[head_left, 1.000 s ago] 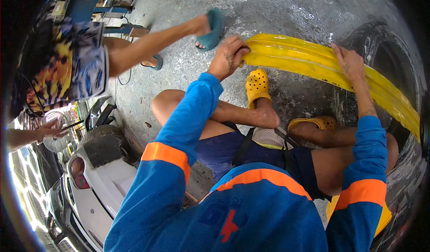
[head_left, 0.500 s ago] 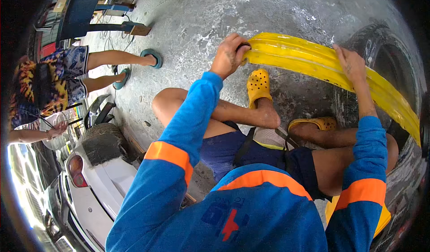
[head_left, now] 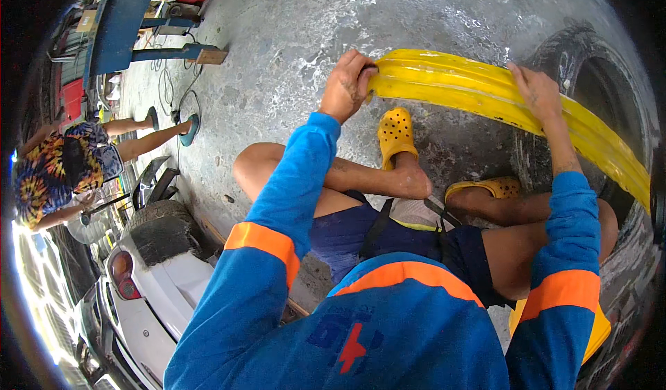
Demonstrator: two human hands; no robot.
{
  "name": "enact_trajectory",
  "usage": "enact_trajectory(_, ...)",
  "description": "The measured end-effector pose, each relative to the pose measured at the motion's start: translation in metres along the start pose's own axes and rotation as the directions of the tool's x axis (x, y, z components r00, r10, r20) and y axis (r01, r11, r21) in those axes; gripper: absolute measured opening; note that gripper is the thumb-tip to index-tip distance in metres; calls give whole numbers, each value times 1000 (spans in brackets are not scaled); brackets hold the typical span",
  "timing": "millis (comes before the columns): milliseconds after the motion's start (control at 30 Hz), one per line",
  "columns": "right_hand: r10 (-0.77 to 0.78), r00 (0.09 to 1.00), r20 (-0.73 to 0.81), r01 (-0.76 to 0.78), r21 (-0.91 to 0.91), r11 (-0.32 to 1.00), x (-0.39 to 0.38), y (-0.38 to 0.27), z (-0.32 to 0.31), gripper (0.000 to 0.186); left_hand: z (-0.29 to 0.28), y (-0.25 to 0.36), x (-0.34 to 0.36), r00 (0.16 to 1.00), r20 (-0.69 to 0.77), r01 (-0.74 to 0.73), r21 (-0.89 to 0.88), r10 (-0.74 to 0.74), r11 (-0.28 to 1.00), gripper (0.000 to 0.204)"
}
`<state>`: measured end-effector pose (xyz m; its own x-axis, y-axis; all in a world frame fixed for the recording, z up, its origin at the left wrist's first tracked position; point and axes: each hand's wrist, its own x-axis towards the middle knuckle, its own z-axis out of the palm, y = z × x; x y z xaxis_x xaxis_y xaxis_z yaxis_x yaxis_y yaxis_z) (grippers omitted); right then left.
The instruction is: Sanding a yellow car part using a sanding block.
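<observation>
A long, curved yellow ribbed panel [head_left: 444, 81] with scuffed, whitish streaks stretches across my front and bends down toward the right rim. My left hand [head_left: 345, 88] is closed round its left end, thumb against the edge; a small dark patch shows beside the thumb, too little to name. Farther along, my right hand [head_left: 541, 98] grips the panel across its width, its fingers at the far edge. The fingers' undersides are hidden. Below the panel are my feet in yellow clogs [head_left: 397, 137].
A worn tire [head_left: 603, 78] lies at the right, partly behind the panel. To the left are a white car part with a red tail light [head_left: 123, 275], another tire [head_left: 163, 230] and a person in a patterned shirt [head_left: 52, 175]. A blue lift post [head_left: 121, 29] stands at the upper left.
The person at the left has moved farther from me and turned. My hands and the panel sit slightly more to the left in the picture, with both grips kept.
</observation>
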<state>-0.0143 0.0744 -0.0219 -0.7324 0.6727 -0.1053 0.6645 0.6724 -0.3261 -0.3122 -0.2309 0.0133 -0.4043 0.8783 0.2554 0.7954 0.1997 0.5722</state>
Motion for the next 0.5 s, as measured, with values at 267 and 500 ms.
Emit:
enact_trajectory(267, 30, 1000, 7, -30, -34, 999, 2, -1, -1, 70, -2, 4, -6, 999, -3, 53, -60, -54, 997, 7)
enact_trajectory(500, 48, 998, 45, -46, -43, 998, 3, -1, -2, 71, 5, -5, -7, 999, 46, 30, -49, -27, 998, 9)
